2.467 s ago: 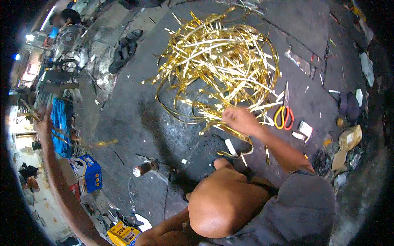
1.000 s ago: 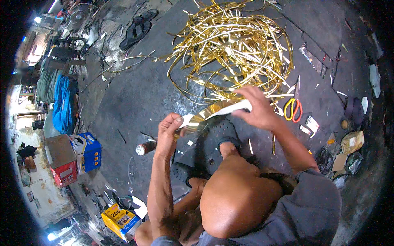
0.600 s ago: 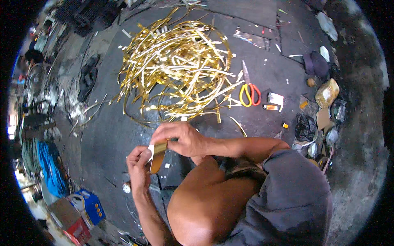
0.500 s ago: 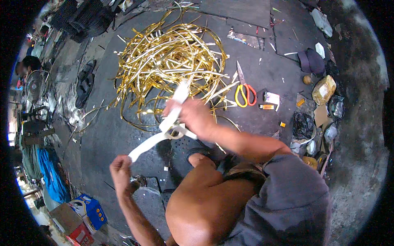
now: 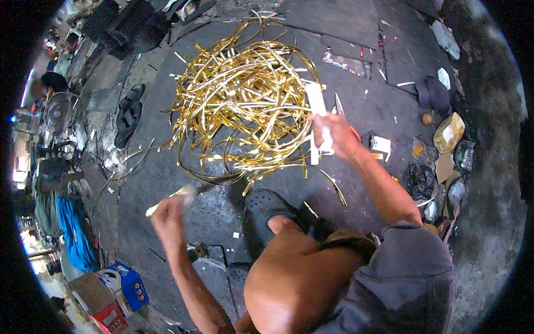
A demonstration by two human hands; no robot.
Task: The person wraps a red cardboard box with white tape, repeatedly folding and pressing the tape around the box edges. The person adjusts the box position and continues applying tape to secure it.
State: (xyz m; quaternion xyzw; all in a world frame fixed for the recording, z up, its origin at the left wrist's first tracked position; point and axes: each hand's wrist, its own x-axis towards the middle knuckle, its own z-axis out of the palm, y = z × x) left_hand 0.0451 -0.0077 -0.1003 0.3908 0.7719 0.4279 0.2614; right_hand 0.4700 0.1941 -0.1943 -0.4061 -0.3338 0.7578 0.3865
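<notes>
My right hand (image 5: 336, 136) is closed round flat white strips (image 5: 316, 100), at the right edge of a big tangled heap of shiny gold strips (image 5: 245, 106). Behind that hand lies a pair of scissors (image 5: 339, 104); a blade tip and a bit of orange handle show, and the rest is covered. Off to the lower left, my left hand (image 5: 168, 214) pinches a short pale piece (image 5: 181, 195), smeared by motion, so its exact kind cannot be made out. The left hand is apart from the heap.
A lighter and a small white pack (image 5: 380, 145) lie right of my right hand. Farther right are a dark cap (image 5: 431, 93), a wrapped yellowish lump (image 5: 449, 133) and black plastic bags (image 5: 420, 181). A black sandal (image 5: 129, 117) lies left. My foot in a dark clog (image 5: 270, 206) is below the heap.
My right hand has moved right with the white strips, from the heap's lower edge to over the scissors. The white length stretched between both hands is gone; a pale piece stays in my left hand.
</notes>
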